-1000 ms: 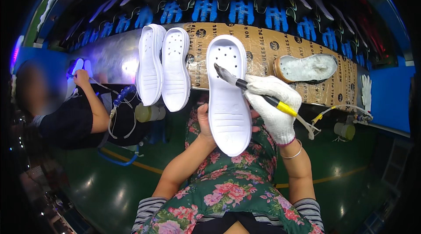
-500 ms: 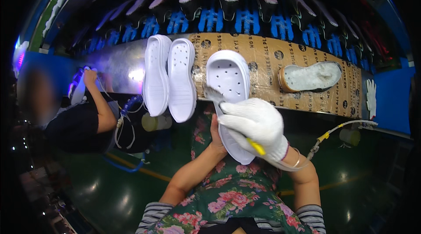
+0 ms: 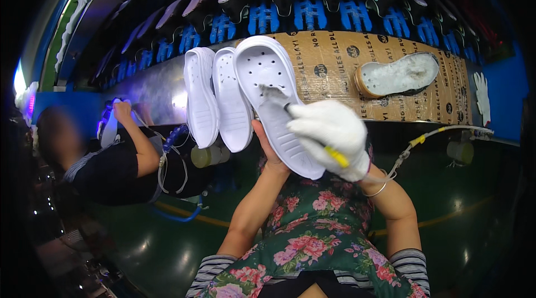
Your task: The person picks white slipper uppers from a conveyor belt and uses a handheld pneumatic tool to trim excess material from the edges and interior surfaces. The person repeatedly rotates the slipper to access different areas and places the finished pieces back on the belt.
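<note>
A white shoe sole (image 3: 282, 136) with small holes in its cupped inner side is tilted in front of me. My bare left hand (image 3: 270, 148) is closed around its edge from below. My right hand (image 3: 329, 136), in a white knit glove, grips a brush (image 3: 273, 94) with greyish bristles touching the sole's inside near the middle. A yellow piece and a clear tube show at this glove. Left of the held sole, two more white soles, an outer one (image 3: 202, 99) and an inner one (image 3: 233, 108), lie side by side, the inner partly covered.
Printed brown cardboard (image 3: 335, 83) covers the bench, with a worn, white-smeared sole (image 3: 399, 74) on it. A white glove (image 3: 481, 97) hangs at the right. Behind runs a row of shoes on blue holders (image 3: 310, 16). Another person's arm (image 3: 142, 144) works at the left; a hose (image 3: 405, 155) hangs at the right.
The held sole has moved left and up and now overlaps the inner lying sole. Both hands moved with it, and the brush has shifted toward the sole's middle.
</note>
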### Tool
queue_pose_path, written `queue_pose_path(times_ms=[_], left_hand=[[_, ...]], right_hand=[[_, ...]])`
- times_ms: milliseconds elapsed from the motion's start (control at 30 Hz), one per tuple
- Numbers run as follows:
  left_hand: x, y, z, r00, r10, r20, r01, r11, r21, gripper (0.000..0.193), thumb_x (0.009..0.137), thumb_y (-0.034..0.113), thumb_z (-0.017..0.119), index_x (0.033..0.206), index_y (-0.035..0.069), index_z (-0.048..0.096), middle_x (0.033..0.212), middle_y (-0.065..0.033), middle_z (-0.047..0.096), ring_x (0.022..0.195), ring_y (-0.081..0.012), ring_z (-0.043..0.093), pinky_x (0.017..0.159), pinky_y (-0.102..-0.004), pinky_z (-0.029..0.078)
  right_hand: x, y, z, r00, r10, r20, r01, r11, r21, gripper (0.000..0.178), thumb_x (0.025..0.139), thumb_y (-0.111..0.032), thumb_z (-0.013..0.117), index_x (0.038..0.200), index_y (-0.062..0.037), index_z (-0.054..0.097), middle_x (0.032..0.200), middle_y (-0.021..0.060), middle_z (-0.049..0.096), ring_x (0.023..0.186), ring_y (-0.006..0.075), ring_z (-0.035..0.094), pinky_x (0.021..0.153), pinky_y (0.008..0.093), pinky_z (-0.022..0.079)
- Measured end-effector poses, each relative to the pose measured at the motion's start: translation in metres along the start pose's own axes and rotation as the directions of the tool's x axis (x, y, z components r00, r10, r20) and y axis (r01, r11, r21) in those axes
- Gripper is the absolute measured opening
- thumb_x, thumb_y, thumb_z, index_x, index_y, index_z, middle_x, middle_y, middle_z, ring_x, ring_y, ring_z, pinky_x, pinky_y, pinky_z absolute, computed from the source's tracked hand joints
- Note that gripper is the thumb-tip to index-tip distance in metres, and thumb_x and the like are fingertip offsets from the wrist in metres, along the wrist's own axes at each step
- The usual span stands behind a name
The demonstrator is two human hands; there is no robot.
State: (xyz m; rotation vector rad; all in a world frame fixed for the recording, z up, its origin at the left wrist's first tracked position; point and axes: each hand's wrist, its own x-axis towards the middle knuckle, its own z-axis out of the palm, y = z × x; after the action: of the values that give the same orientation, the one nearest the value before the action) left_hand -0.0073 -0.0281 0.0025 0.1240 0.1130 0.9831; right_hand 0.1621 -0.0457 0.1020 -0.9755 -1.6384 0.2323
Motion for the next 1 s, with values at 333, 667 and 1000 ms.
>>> queue_pose_path(times_ms=[333, 667, 1000], left_hand=[[0.026, 0.022, 0.002, 0.996, -0.066, 0.066, 0.068, 0.997, -0.026, 0.112, 0.087, 0.091, 0.051, 0.162, 0.009, 0.034, 0.147, -0.0286, 0.05, 0.129, -0.0496, 0.055, 0.107, -0.0678, 0.049], [0.041, 0.04, 0.027, 0.94, -0.272, 0.205, 0.281, 0.959, -0.016, 0.137, 0.07, 0.101, 0.059, 0.156, -0.004, 0.036, 0.134, -0.0311, 0.056, 0.114, -0.0476, 0.062, 0.097, -0.0586, 0.055], [0.058, 0.054, 0.041, 0.919, -0.291, 0.266, 0.269, 0.956, 0.115, 0.118, 0.078, 0.087, 0.066, 0.157, 0.004, 0.037, 0.131, -0.0245, 0.053, 0.096, -0.0352, 0.058, 0.08, -0.0478, 0.05]], right_hand=[[-0.01, 0.0, 0.012, 0.991, -0.037, 0.13, 0.021, 0.992, 0.126, 0.033, 0.073, -0.01, 0.086, 0.105, -0.0107, 0.08, 0.11, 0.0096, 0.08, 0.095, 0.0303, 0.077, 0.081, 0.04, 0.06], [-0.022, -0.009, 0.007, 0.954, -0.104, 0.282, 0.043, 0.975, 0.216, 0.029, 0.076, -0.005, 0.083, 0.103, -0.0157, 0.08, 0.114, 0.0078, 0.078, 0.1, 0.0271, 0.075, 0.08, 0.0406, 0.059], [-0.032, -0.022, 0.003, 0.943, -0.088, 0.322, -0.022, 0.946, 0.324, 0.031, 0.075, -0.006, 0.085, 0.103, -0.0158, 0.08, 0.117, 0.0085, 0.079, 0.098, 0.0281, 0.076, 0.082, 0.0397, 0.06]])
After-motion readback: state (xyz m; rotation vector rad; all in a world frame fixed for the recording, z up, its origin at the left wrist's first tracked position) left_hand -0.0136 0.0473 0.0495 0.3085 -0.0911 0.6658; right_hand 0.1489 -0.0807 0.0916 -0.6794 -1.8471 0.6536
